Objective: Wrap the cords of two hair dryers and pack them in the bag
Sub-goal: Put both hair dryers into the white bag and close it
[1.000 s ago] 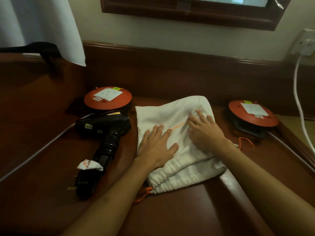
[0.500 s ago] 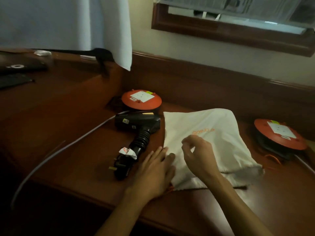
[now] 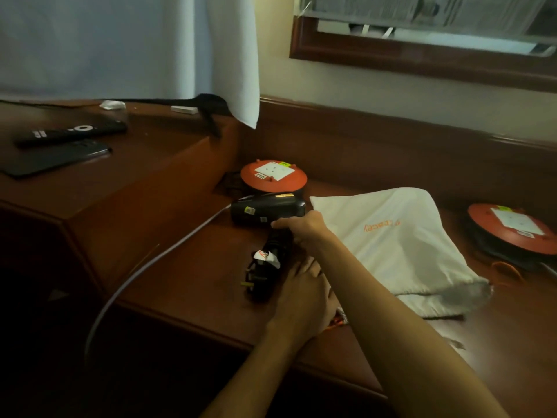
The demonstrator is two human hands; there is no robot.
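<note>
A head-worn camera looks down at a dark wooden desk in dim light; a person's two bare forearms reach in from the bottom edge. The right hand crosses over to the left and its fingers curl round the top of the handle of a black hair dryer; the dryer lies on the desk with its barrel pointing left, its cord wound along the handle and the plug at the near end, beside a small white tag. The left hand lies on the desk just beside the plug, fingers loosely extended, at the near left corner of a white cloth bag; whether it pinches the cloth I cannot tell. The bag lies flat to the right of the dryer, touching the right wrist, with orange lettering on top. An orange cable reel sits just behind the dryer; a second orange reel sits right of the bag. A white cable trails off the desk's left side. On a raised shelf at far left lie a remote control and a dark flat device; a pale curtain hangs above.
</note>
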